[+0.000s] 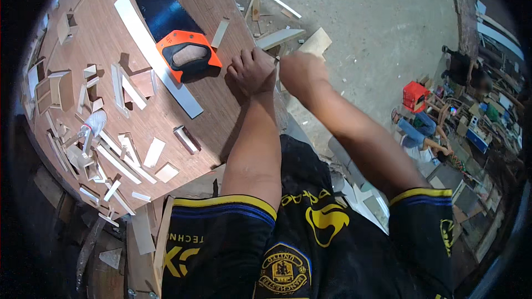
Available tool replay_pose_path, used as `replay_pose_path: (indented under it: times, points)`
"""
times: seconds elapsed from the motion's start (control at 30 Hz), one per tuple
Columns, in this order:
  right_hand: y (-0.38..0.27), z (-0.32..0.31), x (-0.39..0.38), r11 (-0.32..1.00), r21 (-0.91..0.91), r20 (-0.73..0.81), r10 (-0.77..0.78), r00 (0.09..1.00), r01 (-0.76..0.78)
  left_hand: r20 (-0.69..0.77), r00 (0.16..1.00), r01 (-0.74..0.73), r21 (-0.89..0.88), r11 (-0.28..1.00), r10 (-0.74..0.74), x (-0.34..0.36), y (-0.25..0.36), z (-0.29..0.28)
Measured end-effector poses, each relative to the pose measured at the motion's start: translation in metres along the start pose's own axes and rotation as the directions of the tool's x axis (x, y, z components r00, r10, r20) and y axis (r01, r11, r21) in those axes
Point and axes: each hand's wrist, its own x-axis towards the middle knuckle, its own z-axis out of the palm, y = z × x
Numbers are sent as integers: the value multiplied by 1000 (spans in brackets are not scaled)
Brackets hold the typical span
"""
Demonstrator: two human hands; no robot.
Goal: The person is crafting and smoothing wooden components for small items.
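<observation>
My left hand [254, 72] rests at the right edge of the wooden table, its fingers curled. Just past that edge, my right hand [303, 75] is closed like a fist and a little blurred. A small thin bit of something shows between the two hands, too small to name; what either hand grips is hidden. Left of my left hand lies a handsaw [191, 56] with an orange and black handle and a dark blade. A long white strip [158, 55] runs beside the saw. Beyond my right hand is a pale wood piece [317, 43]; I cannot tell whether it touches the hand.
Many small wood offcuts [119, 160] and a white glue bottle [95, 123] crowd the table's left side. A short dark-and-white block [187, 139] lies nearer me. Scraps dot the concrete floor [382, 39]. At the right, people sit near a red crate [414, 97].
</observation>
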Motion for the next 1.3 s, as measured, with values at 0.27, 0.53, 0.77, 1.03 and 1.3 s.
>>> replay_pose_path:
  times: [0.27, 0.53, 0.77, 1.03, 1.3]
  points:
    - [-8, -27, -5, 996, -71, 120, -42, 992, 51, 20, 1000, -9, -16, 1000, 10, -3, -3, -4]
    - [0, -14, 5, 988, -102, 29, -117, 993, 119, 31, 999, -2, -41, 999, 4, -7, -2, -1]
    - [2, -4, 40, 981, -169, 192, -65, 979, 98, 36, 996, -76, -70, 995, 78, -3, -3, 0]
    - [4, 17, 45, 995, -60, -4, -85, 996, 85, 10, 994, -109, -32, 993, 110, 4, -3, 2]
    - [-1, 2, 25, 1000, -8, 96, -10, 995, 11, -17, 995, -97, -53, 994, 96, 5, -1, -2]
